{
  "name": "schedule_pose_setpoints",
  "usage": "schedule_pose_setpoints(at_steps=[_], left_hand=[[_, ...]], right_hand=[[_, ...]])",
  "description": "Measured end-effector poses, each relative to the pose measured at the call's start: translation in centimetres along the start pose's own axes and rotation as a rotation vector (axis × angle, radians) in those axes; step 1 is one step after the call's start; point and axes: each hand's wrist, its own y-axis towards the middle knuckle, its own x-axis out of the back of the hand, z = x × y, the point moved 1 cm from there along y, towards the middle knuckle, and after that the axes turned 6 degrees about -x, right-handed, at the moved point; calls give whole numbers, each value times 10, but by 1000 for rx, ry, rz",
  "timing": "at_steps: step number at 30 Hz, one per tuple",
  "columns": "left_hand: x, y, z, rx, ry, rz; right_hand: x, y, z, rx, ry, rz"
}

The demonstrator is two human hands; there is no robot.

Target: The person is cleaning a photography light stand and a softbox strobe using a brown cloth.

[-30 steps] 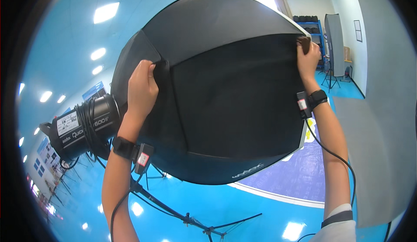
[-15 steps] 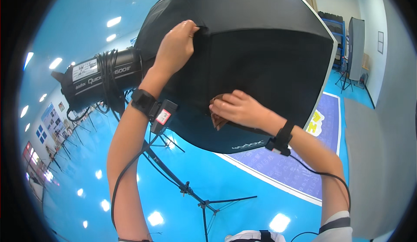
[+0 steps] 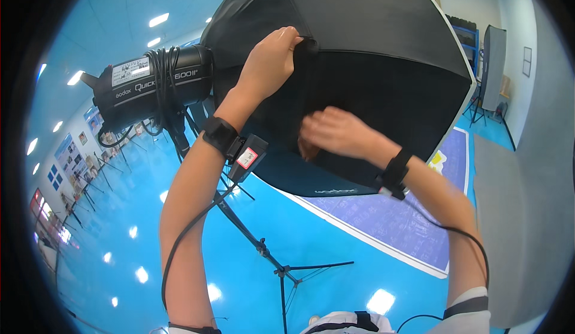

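Observation:
A large black softbox [image 3: 395, 88] with a pale front rim fills the upper middle. It is fitted to a black studio light [image 3: 150, 81] on its left, which has a cable coiled round its body. My left hand [image 3: 269, 64] is closed, pinching a dark fabric edge high on the softbox's side, at the upper end of a seam. Lower down, my right hand [image 3: 338, 131] is against the dark side panel with its fingers bent. Motion smears those fingers, so whether they grip the fabric cannot be made out.
A light stand [image 3: 263, 250] slants down to spread legs on the shiny blue floor [image 3: 239, 298]. Beneath the softbox lies a purple mat [image 3: 395, 232] with a white border. Another upright softbox [image 3: 494, 67] stands at the far right, beside a blue shelf [image 3: 467, 37].
The softbox and light have shifted right in view. My left hand keeps its pinch at the same spot on the softbox. My right hand has moved up a little along the panel.

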Motion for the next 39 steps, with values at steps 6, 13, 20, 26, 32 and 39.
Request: schedule_pose_setpoints(at_steps=[6,13,20,26,32,39], left_hand=[[-2,-3,-6,-30,-50,-100],[4,-16,-10,-22,-19,-18],[3,-11,-10,-6,-47,-34],[0,-20,-11,9,-72,-33],[-1,-24,-15,54,-29,83],[0,-19,-4,113,-20,-101]], right_hand=[[30,20,-22,-513,-117,-328],[-34,-48,75,-56,166,-21],[33,-59,-15,-596,-229,-263],[-28,-114,84,-91,7,88],[54,-125,-29,-409,-296,21],[-39,-158,87,-391,36,200]])
